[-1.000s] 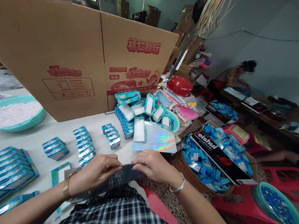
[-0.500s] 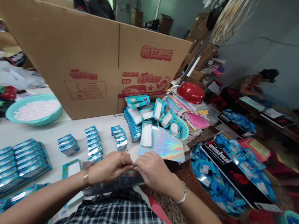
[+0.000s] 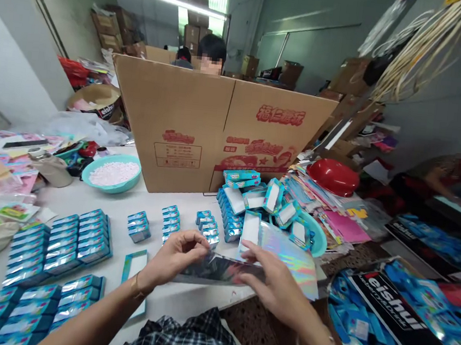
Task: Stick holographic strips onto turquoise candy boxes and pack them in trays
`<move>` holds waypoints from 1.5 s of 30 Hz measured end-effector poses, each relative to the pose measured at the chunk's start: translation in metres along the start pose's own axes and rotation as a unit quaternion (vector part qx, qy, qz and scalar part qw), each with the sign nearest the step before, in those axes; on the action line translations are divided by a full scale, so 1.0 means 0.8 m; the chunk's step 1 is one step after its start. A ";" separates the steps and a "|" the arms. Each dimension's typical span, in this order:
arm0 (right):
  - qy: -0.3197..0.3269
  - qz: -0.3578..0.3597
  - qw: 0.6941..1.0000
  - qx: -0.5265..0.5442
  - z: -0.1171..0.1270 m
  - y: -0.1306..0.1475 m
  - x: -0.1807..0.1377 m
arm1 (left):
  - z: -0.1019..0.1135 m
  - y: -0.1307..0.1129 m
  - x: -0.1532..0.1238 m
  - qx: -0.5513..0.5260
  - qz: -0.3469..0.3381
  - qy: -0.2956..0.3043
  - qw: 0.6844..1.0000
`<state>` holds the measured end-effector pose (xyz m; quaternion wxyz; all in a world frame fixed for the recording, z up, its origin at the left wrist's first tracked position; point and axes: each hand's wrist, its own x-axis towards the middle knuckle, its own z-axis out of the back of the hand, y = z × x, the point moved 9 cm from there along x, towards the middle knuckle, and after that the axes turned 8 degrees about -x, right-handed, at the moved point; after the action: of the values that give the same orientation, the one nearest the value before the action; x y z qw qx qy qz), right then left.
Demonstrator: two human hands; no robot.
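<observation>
My left hand (image 3: 183, 255) is closed, thumb and fingers pinched at the left end of a dark, shiny plastic sheet (image 3: 214, 269). At the sheet's other end my right hand (image 3: 274, 281) has its thumb and fingers spread apart, slightly blurred. The sheet lies low over the table's front edge. A holographic sheet (image 3: 290, 255) is just behind my right hand, with a shallow blue box tray (image 3: 251, 227) on its left part. Beside my left wrist lies another blue tray (image 3: 129, 269), partly hidden by the arm. Small blue boxes (image 3: 171, 221) stand in a row behind my left hand.
Blocks of blue boxes (image 3: 69, 240) fill the table's left side. A turquoise basin (image 3: 109, 184) holds small white pieces. A tall cardboard panel (image 3: 180, 101) blocks the back, with a person behind it. At right are a red bowl (image 3: 333, 176) and a carton of blue packs (image 3: 363, 323).
The view has swung left. My hands, close together before, are now apart; the right hand has moved away to the right and its fingers have opened. The dark sheet shows between them.
</observation>
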<state>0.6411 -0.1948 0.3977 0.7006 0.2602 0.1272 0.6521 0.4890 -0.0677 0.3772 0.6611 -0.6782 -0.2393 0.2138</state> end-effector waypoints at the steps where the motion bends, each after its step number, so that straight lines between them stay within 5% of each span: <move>1: -0.023 0.019 0.999 0.021 -0.009 0.015 0.007 | -0.006 0.001 0.000 -0.021 0.006 -0.006 1.000; 8: -0.123 0.064 0.986 0.090 -0.045 0.069 0.040 | 0.006 -0.012 -0.009 0.003 -0.052 -0.058 0.997; 15: -0.113 0.028 0.986 0.123 -0.046 0.074 0.053 | 0.019 -0.034 -0.023 0.178 -0.096 -0.036 0.979; 21: -0.103 0.052 0.991 0.074 -0.047 0.080 0.059 | 0.019 -0.037 -0.019 0.225 -0.090 -0.015 0.970; 25: -0.099 0.072 0.991 0.050 -0.042 0.086 0.062 | 0.023 -0.031 -0.015 0.183 -0.066 -0.026 0.981; 32: -0.074 0.071 0.992 0.069 -0.024 0.084 0.071 | 0.022 -0.008 -0.010 -0.041 -0.009 -0.025 0.999; 45: -0.047 0.037 0.989 0.135 -0.030 0.067 0.077 | 0.012 -0.015 -0.006 0.062 -0.054 -0.053 0.995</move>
<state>0.5907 -0.1286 0.4163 0.6397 0.3873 0.1712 0.6415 0.4788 -0.0628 0.3888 0.6990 -0.6098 -0.2964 0.2275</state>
